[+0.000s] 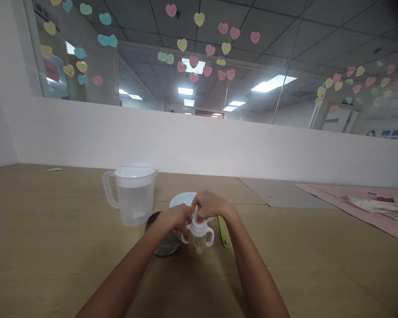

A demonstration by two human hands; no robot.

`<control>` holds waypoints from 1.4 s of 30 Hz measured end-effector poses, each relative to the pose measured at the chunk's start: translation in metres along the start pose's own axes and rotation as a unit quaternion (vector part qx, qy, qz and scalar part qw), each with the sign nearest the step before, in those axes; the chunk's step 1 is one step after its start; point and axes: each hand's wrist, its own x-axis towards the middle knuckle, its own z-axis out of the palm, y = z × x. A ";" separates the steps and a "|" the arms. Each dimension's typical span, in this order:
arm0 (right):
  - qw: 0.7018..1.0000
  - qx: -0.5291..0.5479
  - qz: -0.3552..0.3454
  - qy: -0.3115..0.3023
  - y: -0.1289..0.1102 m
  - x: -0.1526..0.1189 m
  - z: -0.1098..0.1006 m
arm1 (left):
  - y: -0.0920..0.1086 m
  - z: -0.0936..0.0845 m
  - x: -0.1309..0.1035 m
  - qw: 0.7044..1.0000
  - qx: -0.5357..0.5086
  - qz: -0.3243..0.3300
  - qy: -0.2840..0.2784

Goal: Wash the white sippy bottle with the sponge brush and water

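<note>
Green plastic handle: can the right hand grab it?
Probably yes: the green handle lies close by, its near end uncovered, but the right hand is busy at the clear white-handled bottle.

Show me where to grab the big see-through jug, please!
Best grab its handle, coming from the left. That tall loop sticks out there, opposite the spout, and looks roomy enough to hold. The jug stands upright, so keep it level.

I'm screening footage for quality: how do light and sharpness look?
Head view: ceiling lights burn out white; soft shadow on the table below the bottle; fingers at its neck look soft; the top right corner darkens; wide-lens stretch seems likely toward the edges.
</note>
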 end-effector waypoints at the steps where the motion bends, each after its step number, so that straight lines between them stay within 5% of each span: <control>1: 1.000 -0.014 0.006 0.004 -0.002 -0.002 0.000 | 0.000 0.001 0.001 1.000 -0.001 -0.008 -0.003; 6: 0.998 -0.055 -0.040 0.016 -0.010 -0.006 0.000 | 0.002 0.000 0.001 1.000 0.017 -0.010 -0.019; 16: 0.995 0.034 -0.091 -0.030 0.013 0.002 -0.001 | 0.014 -0.003 -0.010 0.999 0.038 -0.008 0.003; 28: 0.977 0.147 -0.147 -0.049 0.021 0.012 0.010 | 0.005 0.001 -0.003 0.999 0.033 -0.028 0.006; 36: 0.967 0.195 -0.151 0.066 0.035 -0.018 0.024 | 0.011 -0.001 -0.009 0.999 0.031 -0.032 0.001; 42: 0.946 0.171 0.001 0.277 0.032 -0.011 0.070 | 0.016 -0.002 -0.012 0.997 0.070 -0.040 -0.002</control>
